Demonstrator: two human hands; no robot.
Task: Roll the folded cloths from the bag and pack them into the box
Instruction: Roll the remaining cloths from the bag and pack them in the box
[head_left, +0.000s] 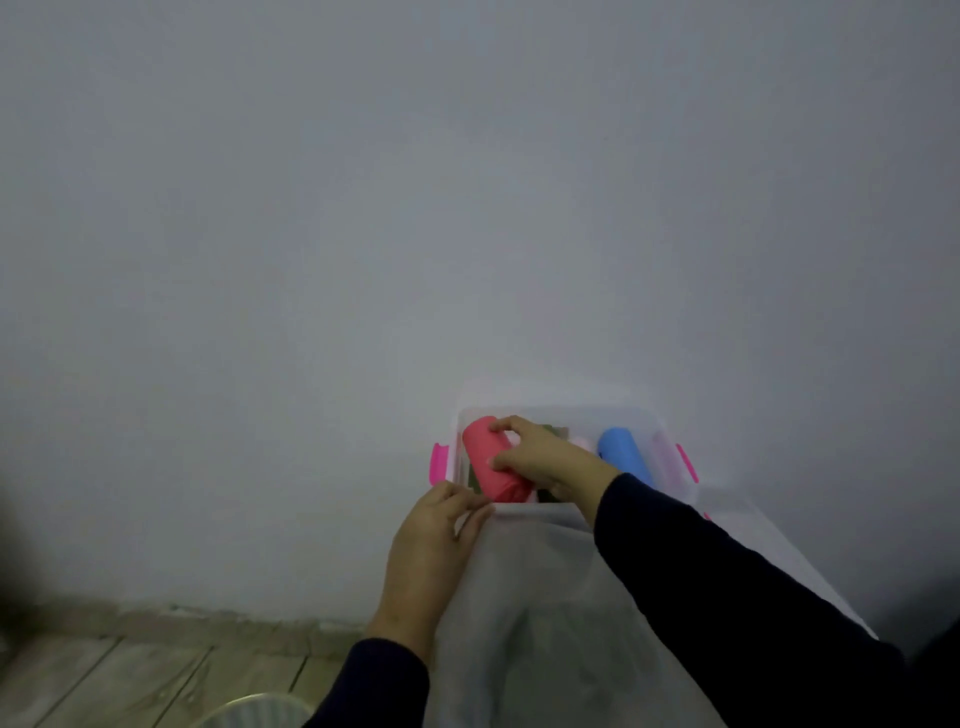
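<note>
A clear plastic box (550, 410) with pink latches stands against the wall. My right hand (545, 457) grips a rolled red cloth (485, 462) at the box's left end, thumb and fingers curled round it. A rolled blue cloth (623, 454) lies in the right part of the box. Something dark green shows under the red roll. My left hand (434, 545) rests on the box's near left corner, fingers curled over the rim. The bag is not in sight.
A pale wall fills most of the view. A wooden plank floor (130, 675) lies at the lower left, with the rim of a pale round container (249, 712) at the bottom edge. The box's clear near wall (519, 623) reaches down between my arms.
</note>
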